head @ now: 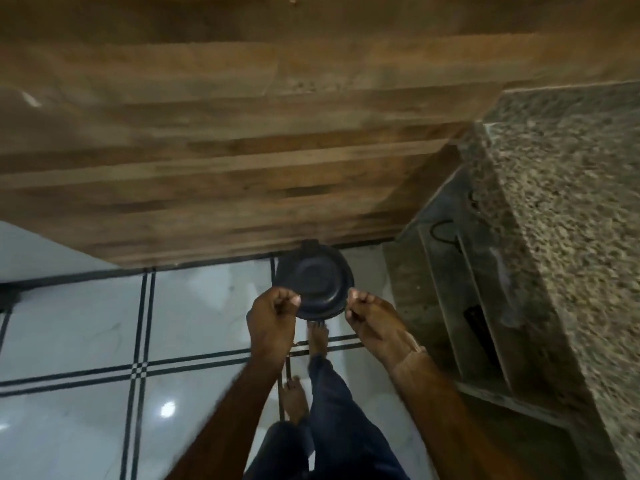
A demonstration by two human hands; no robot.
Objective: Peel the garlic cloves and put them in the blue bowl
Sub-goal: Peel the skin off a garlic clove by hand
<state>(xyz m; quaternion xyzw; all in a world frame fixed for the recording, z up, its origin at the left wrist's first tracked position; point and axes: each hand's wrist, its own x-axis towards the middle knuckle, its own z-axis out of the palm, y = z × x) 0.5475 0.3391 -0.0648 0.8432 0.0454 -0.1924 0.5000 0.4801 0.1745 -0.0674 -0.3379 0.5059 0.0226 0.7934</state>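
Observation:
A dark round bowl or lid [317,282] is held out in front of me above the tiled floor. My left hand [273,315] grips its left rim with curled fingers. Opposite, my right hand [372,318] grips the right rim, thumb on top. Its colour reads dark blue-black in the dim light, and I see its underside or a shallow domed face. No garlic cloves are in view.
A wooden panel [242,133] fills the upper view. To the right a granite counter [561,202] stands over shelves [460,271]. Below are white floor tiles with black lines [138,341], and my legs and bare feet [318,341].

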